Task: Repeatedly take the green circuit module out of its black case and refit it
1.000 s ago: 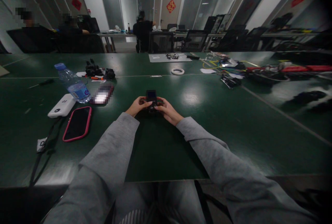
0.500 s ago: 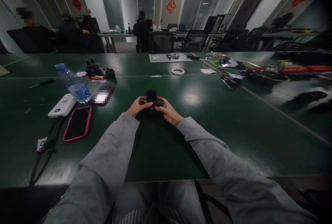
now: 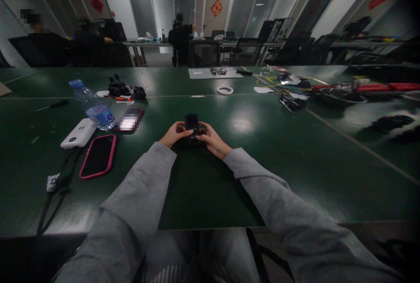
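One small dark handheld device, its screen facing up toward the wearer, sits between two hands over the middle of a green table; whether its underside touches the tabletop cannot be told. The left hand curls around the device's left side, its thumb laid across the front below the screen. The right hand closes on the opposite side, thumb on the lower front, the hidden fingers bent behind. Grey sleeves reach down to both wrists.

Left of the hands, a phone in a pink case lies flat near a white power bank, from which a dark cable runs to the table's near edge. A clear plastic bottle with a blue cap stands just beside the power bank, and next to it lies an object blurred by pixelation. Farther back are black parts, a white ring and a pale board. Tangled wires spread at right. Beyond the table, a person in black sits at another desk.
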`<state>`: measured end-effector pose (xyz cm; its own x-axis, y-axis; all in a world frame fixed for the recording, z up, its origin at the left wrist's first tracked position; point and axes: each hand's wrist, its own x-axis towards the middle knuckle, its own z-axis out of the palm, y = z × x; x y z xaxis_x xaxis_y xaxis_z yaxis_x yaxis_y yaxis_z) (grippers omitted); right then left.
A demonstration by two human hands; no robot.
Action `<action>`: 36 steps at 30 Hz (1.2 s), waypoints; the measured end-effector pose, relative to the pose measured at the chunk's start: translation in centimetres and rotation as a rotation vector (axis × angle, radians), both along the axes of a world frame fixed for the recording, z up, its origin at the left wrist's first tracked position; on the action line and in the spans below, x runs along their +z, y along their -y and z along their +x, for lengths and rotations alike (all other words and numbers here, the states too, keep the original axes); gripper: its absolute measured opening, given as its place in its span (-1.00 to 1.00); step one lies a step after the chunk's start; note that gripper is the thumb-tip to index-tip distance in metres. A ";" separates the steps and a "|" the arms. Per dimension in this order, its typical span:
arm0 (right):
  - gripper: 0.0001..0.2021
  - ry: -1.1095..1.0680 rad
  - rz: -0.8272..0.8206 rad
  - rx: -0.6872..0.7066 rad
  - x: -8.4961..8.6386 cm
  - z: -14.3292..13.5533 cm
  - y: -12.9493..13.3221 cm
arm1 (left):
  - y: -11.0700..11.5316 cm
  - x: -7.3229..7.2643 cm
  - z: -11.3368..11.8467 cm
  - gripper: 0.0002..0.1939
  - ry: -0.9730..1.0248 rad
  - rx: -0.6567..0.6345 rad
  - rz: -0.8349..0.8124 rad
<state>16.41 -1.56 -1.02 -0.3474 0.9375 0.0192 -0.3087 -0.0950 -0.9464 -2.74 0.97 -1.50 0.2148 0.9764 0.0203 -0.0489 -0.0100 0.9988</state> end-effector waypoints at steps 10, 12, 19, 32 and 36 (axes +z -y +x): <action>-0.35 -0.004 0.013 0.004 -0.3 0.1 -0.1 | 0.0 -0.2 0.0 -0.35 0.009 0.000 0.004; -0.35 -0.007 0.017 0.001 -0.3 0.1 -0.1 | 0.0 -0.1 0.0 -0.35 0.011 0.002 0.002; -0.36 -0.043 -0.039 -0.008 -0.2 0.1 -0.2 | -0.2 -0.3 0.1 -0.36 0.024 0.009 -0.021; -0.42 -0.064 -0.075 -0.017 -0.1 0.2 -0.2 | -0.1 -0.2 0.2 -0.37 0.058 -0.002 -0.040; -0.42 -0.039 -0.069 -0.025 0.2 0.1 0.0 | -0.1 -0.1 0.1 -0.38 0.057 -0.004 -0.059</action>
